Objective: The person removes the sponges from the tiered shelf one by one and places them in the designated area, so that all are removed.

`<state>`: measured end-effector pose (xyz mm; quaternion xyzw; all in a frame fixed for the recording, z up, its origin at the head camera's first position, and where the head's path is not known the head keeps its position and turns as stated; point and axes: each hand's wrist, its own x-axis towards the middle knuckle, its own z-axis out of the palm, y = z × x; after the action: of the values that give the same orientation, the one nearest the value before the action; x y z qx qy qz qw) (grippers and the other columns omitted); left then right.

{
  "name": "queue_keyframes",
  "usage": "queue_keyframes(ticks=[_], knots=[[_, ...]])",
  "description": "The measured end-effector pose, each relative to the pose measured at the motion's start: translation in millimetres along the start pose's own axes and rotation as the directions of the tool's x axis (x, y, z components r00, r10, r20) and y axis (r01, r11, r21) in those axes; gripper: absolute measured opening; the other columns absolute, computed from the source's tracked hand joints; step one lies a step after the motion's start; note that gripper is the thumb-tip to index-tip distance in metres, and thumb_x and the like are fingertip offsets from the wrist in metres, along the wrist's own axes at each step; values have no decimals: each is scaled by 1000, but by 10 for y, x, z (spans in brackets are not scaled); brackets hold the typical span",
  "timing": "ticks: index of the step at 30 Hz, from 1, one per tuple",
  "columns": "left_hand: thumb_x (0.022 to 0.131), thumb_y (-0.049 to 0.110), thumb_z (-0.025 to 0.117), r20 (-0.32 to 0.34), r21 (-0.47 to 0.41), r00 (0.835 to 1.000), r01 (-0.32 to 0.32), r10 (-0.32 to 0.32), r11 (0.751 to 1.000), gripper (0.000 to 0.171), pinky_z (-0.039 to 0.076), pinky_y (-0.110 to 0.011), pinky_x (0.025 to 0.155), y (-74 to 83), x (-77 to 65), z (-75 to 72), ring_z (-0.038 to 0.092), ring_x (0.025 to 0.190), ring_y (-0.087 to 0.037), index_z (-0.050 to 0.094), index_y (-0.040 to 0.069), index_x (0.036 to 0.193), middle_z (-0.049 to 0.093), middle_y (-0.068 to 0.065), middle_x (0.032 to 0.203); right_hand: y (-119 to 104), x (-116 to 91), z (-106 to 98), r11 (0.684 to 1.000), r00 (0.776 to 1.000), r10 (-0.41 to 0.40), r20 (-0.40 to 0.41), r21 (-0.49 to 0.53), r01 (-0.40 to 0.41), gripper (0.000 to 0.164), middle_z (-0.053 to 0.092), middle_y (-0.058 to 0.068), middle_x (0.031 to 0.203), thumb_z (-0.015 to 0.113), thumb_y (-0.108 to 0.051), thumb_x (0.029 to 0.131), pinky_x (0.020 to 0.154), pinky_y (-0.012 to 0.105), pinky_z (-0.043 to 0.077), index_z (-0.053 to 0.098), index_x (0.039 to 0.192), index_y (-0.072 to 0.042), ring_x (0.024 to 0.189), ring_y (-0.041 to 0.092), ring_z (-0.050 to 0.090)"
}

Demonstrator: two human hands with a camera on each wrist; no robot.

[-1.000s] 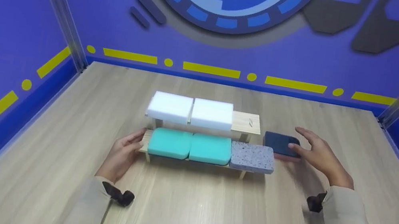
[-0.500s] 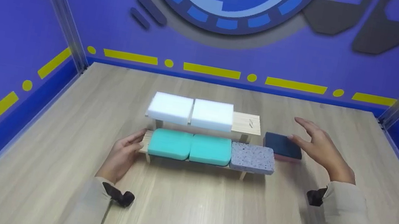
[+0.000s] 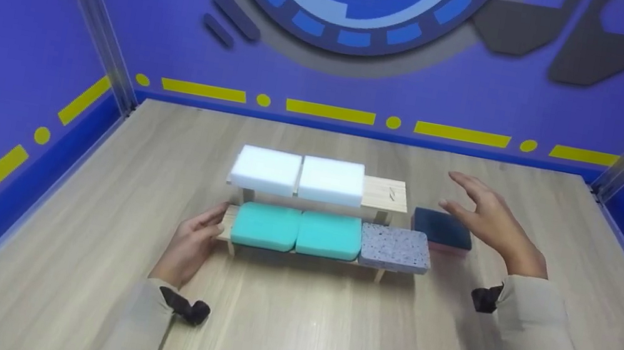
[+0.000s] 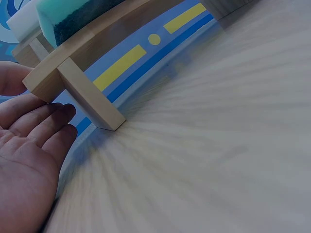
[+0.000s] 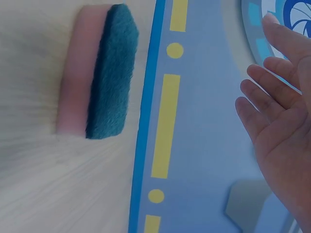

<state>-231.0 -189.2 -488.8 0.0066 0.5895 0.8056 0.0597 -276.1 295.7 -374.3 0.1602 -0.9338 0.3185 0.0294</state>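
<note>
My left hand (image 3: pixel 191 243) holds the left end of a low wooden shelf (image 3: pixel 228 224), thumb on one side and fingers beneath its board in the left wrist view. Two turquoise sponges (image 3: pixel 296 231) and a speckled grey sponge (image 3: pixel 395 248) lie in a row along this front board. Over on the right, my right hand (image 3: pixel 494 224) hovers with fingers spread and nothing in them. Below it, a pink sponge (image 5: pixel 80 73) with a dark green scouring pad (image 5: pixel 114 73) lies on the table, pad up, apart from the hand in the right wrist view.
Behind the front row stands a raised wooden board (image 3: pixel 385 192) bearing two white sponges (image 3: pixel 299 175) at its left and middle, its right end bare. Blue printed walls (image 3: pixel 326 89) enclose the wooden table (image 3: pixel 291 336) at the back and sides.
My right hand has let go of the pink sponge with the dark pad, risen off it and drifted left. The left hand stays at the shelf end, and the sponges have not moved.
</note>
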Motion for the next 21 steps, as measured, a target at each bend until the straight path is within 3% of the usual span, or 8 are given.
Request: queue_keyframes(ticks=[10,21], knots=[[95,-3,45,-18,-24,1000,-7,7,1000,55,16,-41,121,-16,11,-7,19,147,-28,27,-8,147,23,-20,157,-209,91,-6,1000,1000,-7,20,20,7,69,32,18,154,60,-42,93,110,60,29,35,149,-11,137,47,33],[94,-4,45,-16,-17,1000,-4,4,1000,55,16,-42,120,-18,4,-11,21,147,-29,27,-8,147,24,-21,157,-426,200,46,999,995,-15,100,47,10,73,28,16,156,60,-45,92,112,59,28,33,150,-12,140,46,29]])
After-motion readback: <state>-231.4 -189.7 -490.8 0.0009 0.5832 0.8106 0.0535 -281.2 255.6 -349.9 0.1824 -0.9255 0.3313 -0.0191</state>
